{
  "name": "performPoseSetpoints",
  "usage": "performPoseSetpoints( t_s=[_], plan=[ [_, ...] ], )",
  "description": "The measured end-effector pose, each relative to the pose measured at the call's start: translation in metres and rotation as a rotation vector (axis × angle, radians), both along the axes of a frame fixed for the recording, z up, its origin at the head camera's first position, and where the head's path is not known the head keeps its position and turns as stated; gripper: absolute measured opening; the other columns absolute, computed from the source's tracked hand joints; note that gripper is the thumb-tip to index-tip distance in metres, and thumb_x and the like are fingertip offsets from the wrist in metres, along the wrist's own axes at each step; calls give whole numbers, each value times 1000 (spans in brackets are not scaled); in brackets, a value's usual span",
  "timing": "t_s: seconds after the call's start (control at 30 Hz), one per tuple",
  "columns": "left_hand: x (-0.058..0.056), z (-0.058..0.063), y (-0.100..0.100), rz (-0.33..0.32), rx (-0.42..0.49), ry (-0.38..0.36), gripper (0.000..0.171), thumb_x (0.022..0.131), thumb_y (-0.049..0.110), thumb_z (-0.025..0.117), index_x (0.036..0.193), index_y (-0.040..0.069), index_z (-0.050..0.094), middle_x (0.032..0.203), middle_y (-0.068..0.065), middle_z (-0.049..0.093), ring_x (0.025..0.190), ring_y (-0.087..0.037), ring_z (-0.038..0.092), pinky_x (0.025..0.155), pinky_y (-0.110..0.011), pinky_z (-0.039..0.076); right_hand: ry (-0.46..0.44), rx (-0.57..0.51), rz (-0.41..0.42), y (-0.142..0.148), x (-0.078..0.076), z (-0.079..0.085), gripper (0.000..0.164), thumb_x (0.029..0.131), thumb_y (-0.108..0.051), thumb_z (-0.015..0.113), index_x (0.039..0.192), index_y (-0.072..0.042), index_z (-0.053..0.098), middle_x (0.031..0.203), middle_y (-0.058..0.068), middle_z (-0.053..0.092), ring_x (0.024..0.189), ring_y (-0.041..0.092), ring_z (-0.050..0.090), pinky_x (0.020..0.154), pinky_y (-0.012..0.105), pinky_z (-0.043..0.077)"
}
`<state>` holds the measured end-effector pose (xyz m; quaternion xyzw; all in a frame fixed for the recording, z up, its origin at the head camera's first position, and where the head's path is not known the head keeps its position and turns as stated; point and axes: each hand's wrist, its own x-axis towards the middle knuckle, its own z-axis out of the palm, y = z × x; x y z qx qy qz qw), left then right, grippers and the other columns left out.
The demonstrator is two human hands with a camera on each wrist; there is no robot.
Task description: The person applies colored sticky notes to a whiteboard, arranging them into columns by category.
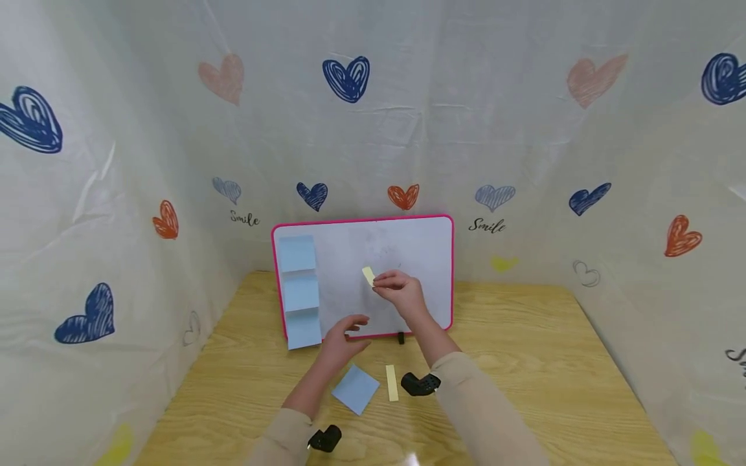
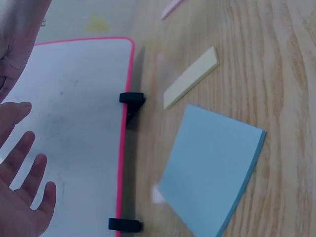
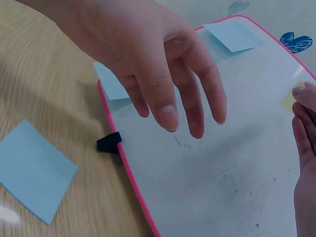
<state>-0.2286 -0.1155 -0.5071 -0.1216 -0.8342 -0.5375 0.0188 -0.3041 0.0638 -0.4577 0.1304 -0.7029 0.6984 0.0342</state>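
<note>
My right hand pinches a small pale yellow sticky note between thumb and fingers, in front of the middle of a pink-edged whiteboard. The left hand hovers by the board's lower edge, fingers loosely spread and holding nothing. Down the board's left side runs a column of three light blue sticky notes; the lowest overhangs the bottom edge. On the table lie a blue sticky note pad, turned at an angle, and a narrow yellow sticky note pad beside it.
Black feet hold the board upright on the wooden table. A heart-patterned curtain hangs behind and at both sides. Each wrist carries a black camera. A thin pink strip shows at the left wrist view's top edge.
</note>
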Motion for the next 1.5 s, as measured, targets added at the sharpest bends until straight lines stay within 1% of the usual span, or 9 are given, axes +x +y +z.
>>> performPoseSetpoints(
  t_s=[0.17,0.3,0.43,0.63,0.77,0.97,1.17,1.33,1.5],
  plan=[
    [-4,16,-5,23,-21,-2,42,84,8,76,124,7,63,118,-8,64,109,-34,57,93,-56,42,54,-50,-39,-12,-6,2,10,81,-1,78,90,3,77,100,8,67,100,23,63,82,31,54],
    [-6,30,-11,44,-29,-4,42,85,8,75,126,7,62,119,-7,63,110,-31,56,95,-54,42,52,-92,-56,-22,-10,6,11,81,0,77,91,5,76,101,8,67,102,24,61,83,31,54],
    [-8,40,-18,61,-17,13,42,86,7,74,126,6,61,119,-8,63,111,-32,56,96,-55,41,55,-112,-66,-32,-13,10,13,81,1,77,93,7,75,101,8,67,102,24,62,83,31,54],
    [-8,57,-27,79,18,28,43,87,7,74,128,5,59,121,-14,62,113,-36,54,98,-57,38,51,-83,-114,-42,-18,14,13,80,-4,79,91,3,77,101,5,68,101,21,61,80,27,54],
    [-11,68,-34,91,22,56,44,87,7,73,128,5,59,123,-16,61,113,-37,54,98,-58,38,54,-70,-137,-47,-22,15,13,81,-6,79,91,1,78,100,3,68,101,20,61,79,26,54],
    [-23,84,-42,125,-30,102,44,87,9,74,128,7,60,121,-8,62,112,-29,55,98,-54,40,65,-54,-137,-52,-26,17,12,82,-7,79,92,0,78,100,3,68,102,20,61,80,26,54],
    [-38,99,-45,152,-68,132,41,89,11,72,128,10,61,122,-7,63,112,-27,56,98,-52,41,60,-43,-131,-54,-29,18,13,82,-6,79,92,1,77,100,4,69,102,21,61,81,27,53],
    [-53,107,-44,172,-78,114,38,92,14,69,128,11,60,123,-5,62,113,-26,54,99,-49,41,59,-19,-130,-54,-31,17,11,82,-4,78,91,2,77,101,5,69,103,22,61,82,27,53],
    [-66,110,-42,187,-96,80,38,93,14,66,130,14,58,124,-5,61,114,-26,53,100,-47,41,76,-7,-138,-55,-34,16,10,82,-2,77,90,2,77,101,6,70,102,21,62,81,28,54]
  ],
)
